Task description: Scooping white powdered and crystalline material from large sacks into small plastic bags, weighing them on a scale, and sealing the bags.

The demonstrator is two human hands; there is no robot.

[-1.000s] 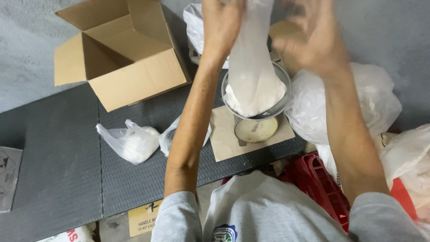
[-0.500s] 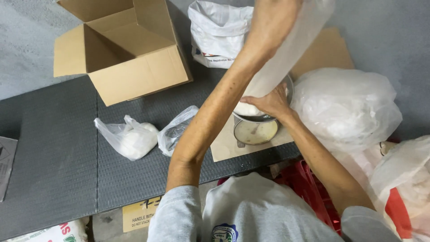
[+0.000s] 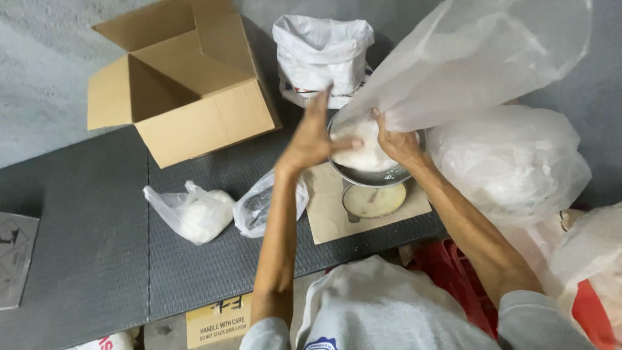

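Both hands sit lower now than half a sec ago; then the left arm reached up high w/ the bag, now it is down by the bowl.

Right hand (image 3: pixel 396 144) is closed on the low end of the big clear bag (image 3: pixel 466 61); fingers pinch the plastic just over the metal bowl (image 3: pixel 382 174), prob. so the white powder (image 3: pixel 363 152) drops in the bowl & not on the table. Left hand (image 3: pixel 315 137) is open, fingers out flat, touching the powder end of the bag from the other side; it grips nothing, more like a steadying push. Rest of the bag is up high & tilted, so stuff slides down to the low end.

Bowl sits on a scale (image 3: pixel 374 199), so it looks like the powder gets weighed; scale stands on a flat cardboard sheet (image 3: pixel 330 217). Two small filled bags (image 3: pixel 194 214) lie just left on the grey table (image 3: pixel 97 214); open cardboard box (image 3: pixel 184 78) is behind them; white sack (image 3: pixel 322 55) stands behind the bowl w/ its top rolled open.
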